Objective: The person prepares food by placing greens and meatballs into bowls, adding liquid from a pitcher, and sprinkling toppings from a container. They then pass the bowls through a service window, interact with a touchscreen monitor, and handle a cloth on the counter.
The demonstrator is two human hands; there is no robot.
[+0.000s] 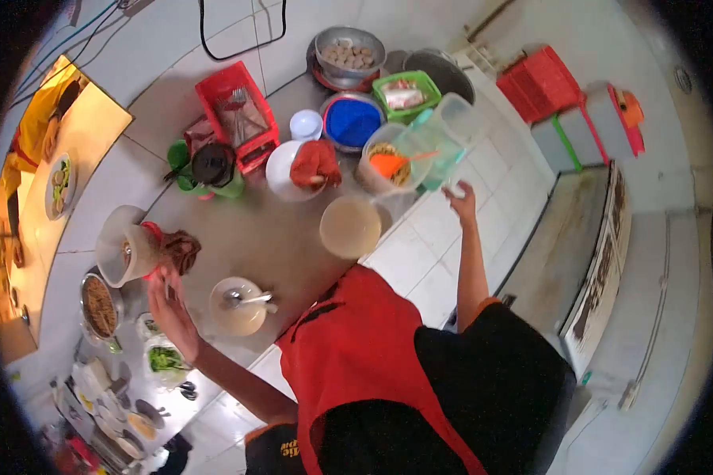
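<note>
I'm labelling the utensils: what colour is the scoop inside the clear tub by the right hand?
Orange: the scoop lies in the clear tub, seen in the head view.

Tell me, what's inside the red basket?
The red basket on the grey counter holds shiny metal utensils, fork-like prongs showing at the top. How many there are, and anything lying beneath them, cannot be seen; the pile hides the basket's bottom.

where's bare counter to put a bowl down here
The widest bare patch of counter lies mid-surface, bordered by the white plate above, the tan-lidded tub on one side, the spoon bowl and the jar by the left hand. The far end around the blue bowl and red basket is crowded. The right hand touches a clear container.
</note>
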